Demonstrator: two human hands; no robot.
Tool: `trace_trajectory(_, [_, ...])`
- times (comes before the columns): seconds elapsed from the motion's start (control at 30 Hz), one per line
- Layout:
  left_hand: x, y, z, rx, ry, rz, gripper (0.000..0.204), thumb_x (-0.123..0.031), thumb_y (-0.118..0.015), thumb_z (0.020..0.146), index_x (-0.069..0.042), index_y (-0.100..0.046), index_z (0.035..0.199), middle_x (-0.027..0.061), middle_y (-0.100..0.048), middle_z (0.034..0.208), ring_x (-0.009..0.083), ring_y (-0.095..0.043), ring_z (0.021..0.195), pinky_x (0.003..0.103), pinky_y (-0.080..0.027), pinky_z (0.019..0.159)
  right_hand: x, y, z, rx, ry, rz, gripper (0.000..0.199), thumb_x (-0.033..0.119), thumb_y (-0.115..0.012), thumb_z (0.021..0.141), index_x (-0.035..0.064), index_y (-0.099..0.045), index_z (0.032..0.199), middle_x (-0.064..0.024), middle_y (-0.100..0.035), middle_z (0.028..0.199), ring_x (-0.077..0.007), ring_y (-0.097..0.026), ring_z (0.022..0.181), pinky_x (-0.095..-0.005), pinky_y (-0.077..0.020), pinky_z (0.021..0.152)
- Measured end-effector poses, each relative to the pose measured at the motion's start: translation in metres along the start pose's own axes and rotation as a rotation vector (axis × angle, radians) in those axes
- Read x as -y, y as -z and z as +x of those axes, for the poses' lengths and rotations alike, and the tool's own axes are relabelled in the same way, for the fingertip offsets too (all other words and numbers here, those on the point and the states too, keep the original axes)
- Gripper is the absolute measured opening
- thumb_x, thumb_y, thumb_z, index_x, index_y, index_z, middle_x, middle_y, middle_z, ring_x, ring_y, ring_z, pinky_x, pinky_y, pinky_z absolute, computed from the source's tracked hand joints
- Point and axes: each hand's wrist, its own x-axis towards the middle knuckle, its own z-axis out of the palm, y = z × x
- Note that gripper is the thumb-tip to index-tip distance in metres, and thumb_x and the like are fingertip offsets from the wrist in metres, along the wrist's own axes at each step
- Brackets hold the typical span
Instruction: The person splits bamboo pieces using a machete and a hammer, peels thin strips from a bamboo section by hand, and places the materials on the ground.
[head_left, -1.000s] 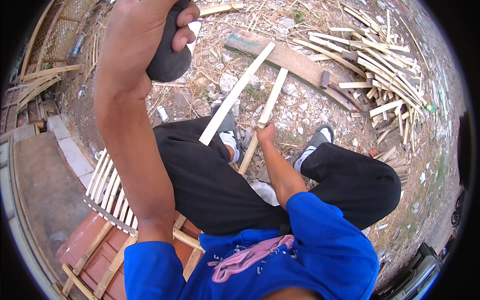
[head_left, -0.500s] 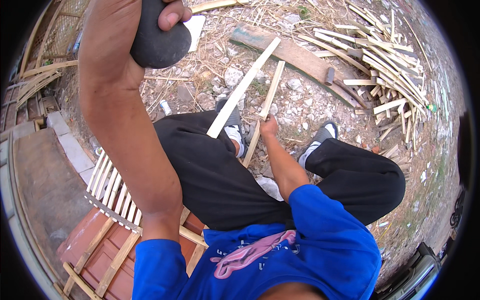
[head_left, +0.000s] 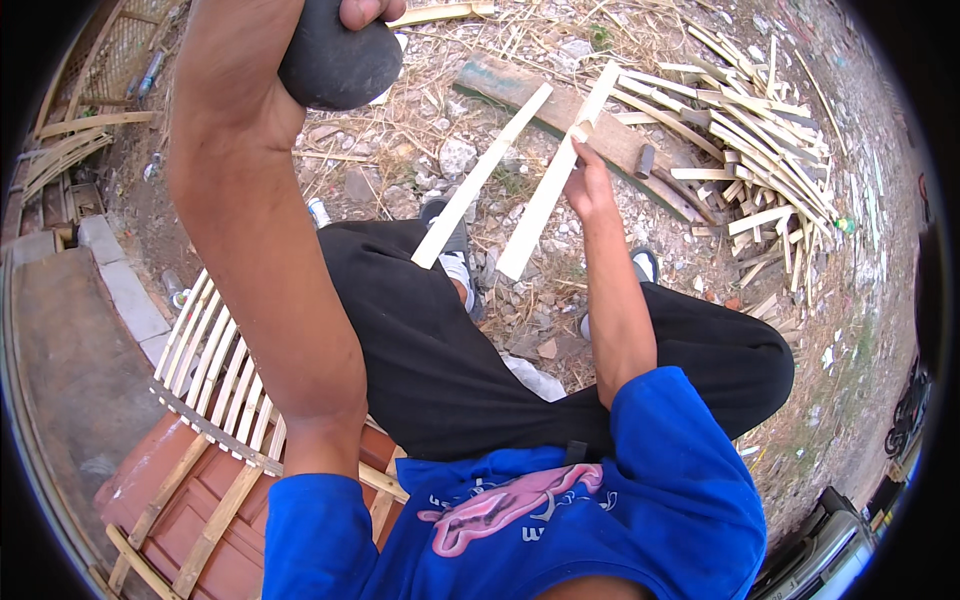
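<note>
My left arm rises along the left side, close to the camera. The left hand point(head_left: 362, 12) presses its thumb on a rounded black object point(head_left: 342, 62); the other fingers are hidden, and I cannot make out what the object is. My right hand point(head_left: 590, 185) grips the edge of a pale, flat wooden strip point(head_left: 545, 210) in front of my legs. A second pale strip point(head_left: 480, 180) slants to its left, its near end by my left knee. Beyond them a weathered wooden plank point(head_left: 520, 90) lies on the stony ground.
A pile of wooden strips point(head_left: 765, 140) lies at the far right, with a dark hammer-like head point(head_left: 645, 160) beside the plank. At the lower left are a slatted wooden piece point(head_left: 215, 370) and a reddish panel point(head_left: 200, 500). A vehicle point(head_left: 830, 550) stands at the lower right.
My right hand has moved forward and to the right, and the strip in it has swung up and shows its broad face. The left thumb stays on the black object.
</note>
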Motion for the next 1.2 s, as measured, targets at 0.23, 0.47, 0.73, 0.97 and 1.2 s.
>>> trace_trajectory(0.23, [0.000, -0.006, -0.004, -0.010, -0.034, 0.030, 0.042, -0.030, -0.060, 0.095, -0.005, -0.052, 0.128, -0.0022, -0.047, 0.061, 0.0055, -0.045, 0.040, 0.025, -0.049, 0.046, -0.069, -0.046, -0.001, 0.034, -0.089, 0.209, 0.036, 0.021, -0.053, 0.097, 0.0011, -0.046, 0.125, -0.0169, -0.054, 0.118, -0.0302, -0.053, 0.110, -0.0488, -0.0424, 0.100])
trace_trajectory(0.47, [0.001, -0.001, 0.000, -0.005, -0.078, 0.018, 0.043, -0.030, -0.060, 0.095, -0.004, -0.053, 0.128, -0.0017, -0.048, 0.061, 0.0061, -0.044, 0.039, 0.023, -0.046, 0.043, -0.094, -0.084, 0.004, 0.039, -0.140, 0.151, 0.028, 0.023, -0.054, 0.097, 0.0021, -0.049, 0.115, -0.0133, -0.055, 0.104, -0.0280, -0.056, 0.099, -0.0465, -0.0507, 0.087])
trace_trajectory(0.73, [-0.005, 0.007, -0.003, -0.015, -0.018, -0.001, 0.036, -0.029, -0.060, 0.094, -0.004, -0.057, 0.119, 0.0010, -0.050, 0.063, 0.0106, -0.048, 0.044, 0.025, -0.046, 0.047, -0.005, -0.116, 0.016, 0.068, 0.226, 0.017, 0.021, 0.013, -0.059, 0.094, -0.0011, -0.052, 0.109, -0.0080, -0.057, 0.089, -0.0191, -0.060, 0.082, -0.0323, -0.0527, 0.067])
trace_trajectory(0.97, [0.022, 0.054, 0.047, 0.136, 0.057, -0.078, 0.030, -0.024, -0.063, 0.094, -0.004, -0.057, 0.116, -0.0017, -0.042, 0.067, 0.0052, -0.038, 0.050, 0.022, -0.040, 0.054, 0.271, -0.143, -0.037, -0.022, 0.738, -0.423, 0.029, 0.017, -0.065, 0.087, 0.0032, -0.061, 0.112, -0.0136, -0.063, 0.086, -0.0240, -0.060, 0.076, -0.0417, -0.0486, 0.066])
trace_trajectory(1.2, [0.023, 0.047, 0.034, 0.155, 0.068, -0.067, 0.025, -0.021, -0.057, 0.098, -0.004, -0.054, 0.117, -0.0009, -0.041, 0.067, 0.0044, -0.037, 0.053, 0.017, -0.038, 0.052, 0.436, -0.006, -0.294, -0.192, 1.265, -0.939, 0.039, 0.016, -0.065, 0.088, -0.0026, -0.055, 0.120, -0.0102, -0.063, 0.094, -0.0166, -0.059, 0.081, -0.0295, -0.0495, 0.068])
